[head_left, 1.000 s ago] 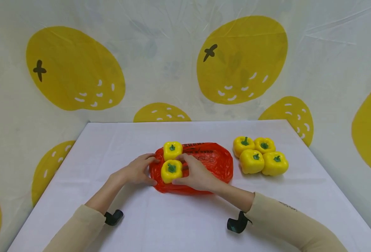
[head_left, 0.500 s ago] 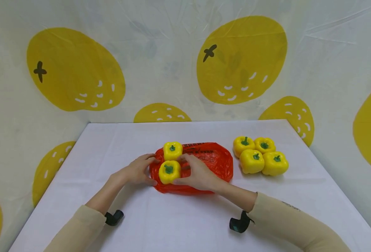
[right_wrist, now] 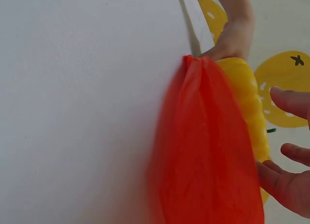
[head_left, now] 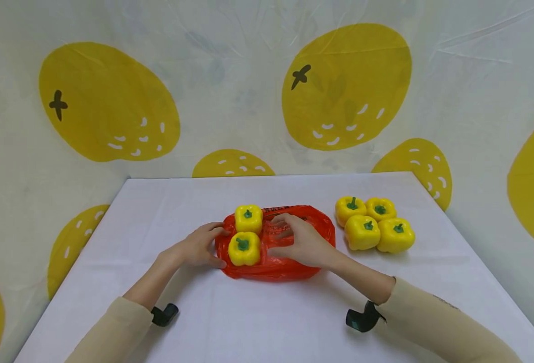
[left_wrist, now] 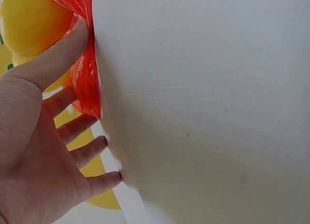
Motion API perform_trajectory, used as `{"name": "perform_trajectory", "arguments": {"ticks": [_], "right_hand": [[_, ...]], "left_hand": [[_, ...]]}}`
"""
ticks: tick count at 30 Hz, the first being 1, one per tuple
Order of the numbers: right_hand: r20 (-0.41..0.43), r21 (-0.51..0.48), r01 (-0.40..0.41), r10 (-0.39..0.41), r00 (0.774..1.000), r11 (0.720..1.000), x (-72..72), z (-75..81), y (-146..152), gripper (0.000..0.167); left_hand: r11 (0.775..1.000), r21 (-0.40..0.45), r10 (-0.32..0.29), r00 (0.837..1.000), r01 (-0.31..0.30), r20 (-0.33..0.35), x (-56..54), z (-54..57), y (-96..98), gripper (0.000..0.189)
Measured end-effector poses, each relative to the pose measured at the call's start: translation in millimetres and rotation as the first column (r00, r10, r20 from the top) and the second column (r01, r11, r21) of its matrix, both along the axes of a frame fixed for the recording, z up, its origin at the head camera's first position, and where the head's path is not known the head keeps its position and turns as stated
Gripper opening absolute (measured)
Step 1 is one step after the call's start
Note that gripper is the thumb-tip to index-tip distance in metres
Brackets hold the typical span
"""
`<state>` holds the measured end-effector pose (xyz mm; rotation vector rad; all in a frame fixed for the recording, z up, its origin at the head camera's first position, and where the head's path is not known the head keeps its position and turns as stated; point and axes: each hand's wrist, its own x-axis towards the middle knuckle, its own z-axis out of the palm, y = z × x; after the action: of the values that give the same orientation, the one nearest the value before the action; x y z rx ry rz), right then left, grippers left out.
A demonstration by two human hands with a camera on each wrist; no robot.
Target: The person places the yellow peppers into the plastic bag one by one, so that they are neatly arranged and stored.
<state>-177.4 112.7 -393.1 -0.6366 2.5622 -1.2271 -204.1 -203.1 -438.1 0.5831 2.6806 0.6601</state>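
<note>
A red plastic bag (head_left: 267, 271) with black print lies spread on the table. Two yellow bell peppers with green stems sit at its left end, the rear pepper (head_left: 248, 220) close behind the front pepper (head_left: 244, 249). At the bag's left edge is my left hand (head_left: 197, 246), fingers spread; in the left wrist view its thumb (left_wrist: 65, 52) touches the red plastic. My right hand (head_left: 306, 245) hovers over the middle of the bag, holding nothing, with thumb and fingers parted and a gap to the peppers. The right wrist view shows the bag's side (right_wrist: 206, 151) hiding part of the yellow peppers.
Several more yellow bell peppers (head_left: 362, 233) stand grouped to the right of the bag. A white cloth covers the table (head_left: 248, 322). Behind it hangs a pale curtain (head_left: 230, 75) printed with big yellow fruit. Dark wrist-worn devices (head_left: 363, 317) show below the sleeves.
My right hand has let go of the front pepper, after shifting it slightly left, and has drawn back to the right. The left hand stays in place.
</note>
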Motion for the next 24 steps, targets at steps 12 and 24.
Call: {"name": "perform_trajectory", "arguments": {"ticks": [12,24], "right_hand": [[-0.048,0.012,-0.037,0.038,0.998,0.999,-2.3,22.2,33,0.046],[-0.058,0.013,-0.072,0.073,0.996,0.997,-3.5,39.0,73,0.035]], "left_hand": [[1.0,-0.005,0.008,1.0,-0.008,0.003,1.1,1.2,0.3,0.075],[1.0,-0.006,0.014,1.0,-0.014,0.0,0.1,-1.8,0.6,0.076]]}}
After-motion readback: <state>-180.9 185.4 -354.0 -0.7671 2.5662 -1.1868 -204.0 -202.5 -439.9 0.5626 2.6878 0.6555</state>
